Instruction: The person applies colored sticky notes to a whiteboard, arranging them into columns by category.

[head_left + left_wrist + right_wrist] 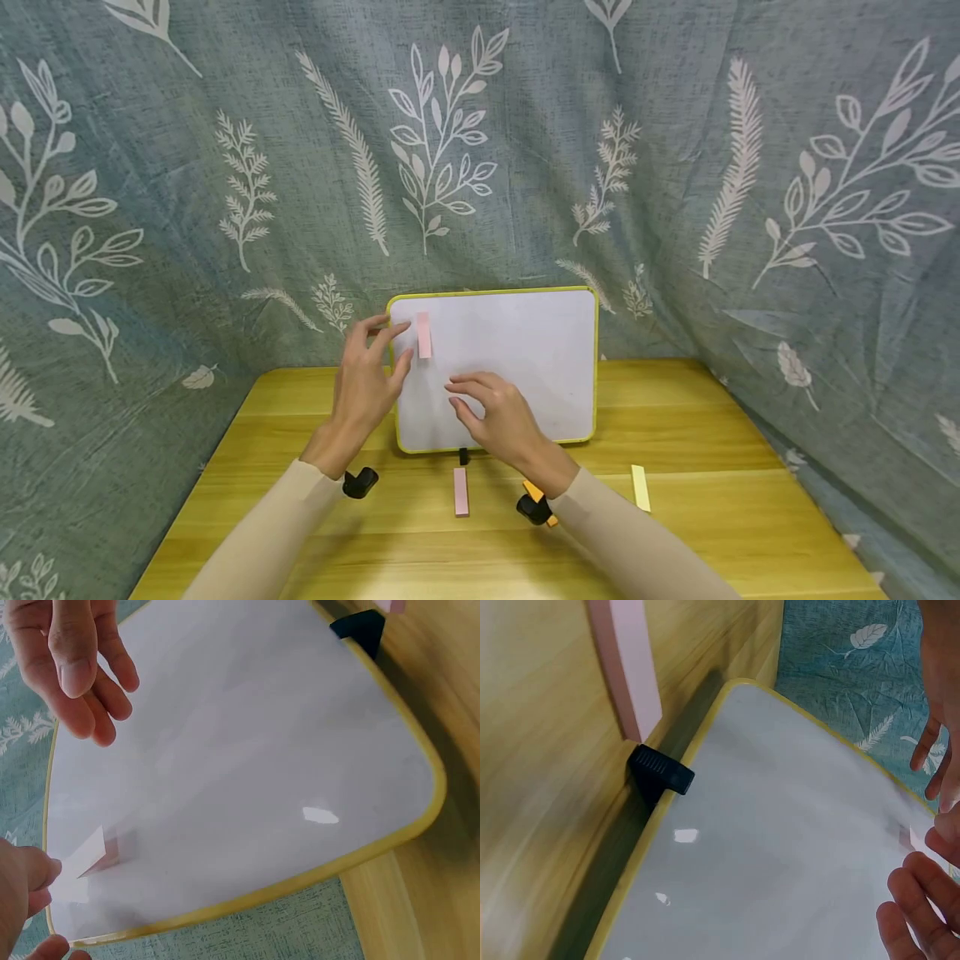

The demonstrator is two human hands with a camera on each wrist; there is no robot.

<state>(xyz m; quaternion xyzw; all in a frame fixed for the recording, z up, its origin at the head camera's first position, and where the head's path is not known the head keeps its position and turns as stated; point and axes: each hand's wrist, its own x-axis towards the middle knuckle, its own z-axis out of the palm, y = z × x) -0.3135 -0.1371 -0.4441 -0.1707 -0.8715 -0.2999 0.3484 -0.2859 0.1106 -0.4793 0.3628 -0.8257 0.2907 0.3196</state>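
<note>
A whiteboard (517, 367) with a yellow rim stands propped up on the wooden table. One pink sticky note (424, 335) is stuck near its upper left; in the left wrist view the note (96, 853) has an end standing off the surface. Beside that note, at the board's left edge, my left hand (363, 383) has its thumb and fingers spread apart with nothing between them. My right hand (498, 421) hovers before the lower middle of the board, fingers loosely bent and holding nothing. A pad of pink notes (461, 492) lies on the table below the board.
A black foot (660, 771) supports the board's lower edge, close to the pink pad. Orange notes (533, 490) lie partly hidden under my right wrist. Farther right is a yellow pad (641, 488). A patterned curtain (480, 167) hangs behind the table (690, 433) and along its sides.
</note>
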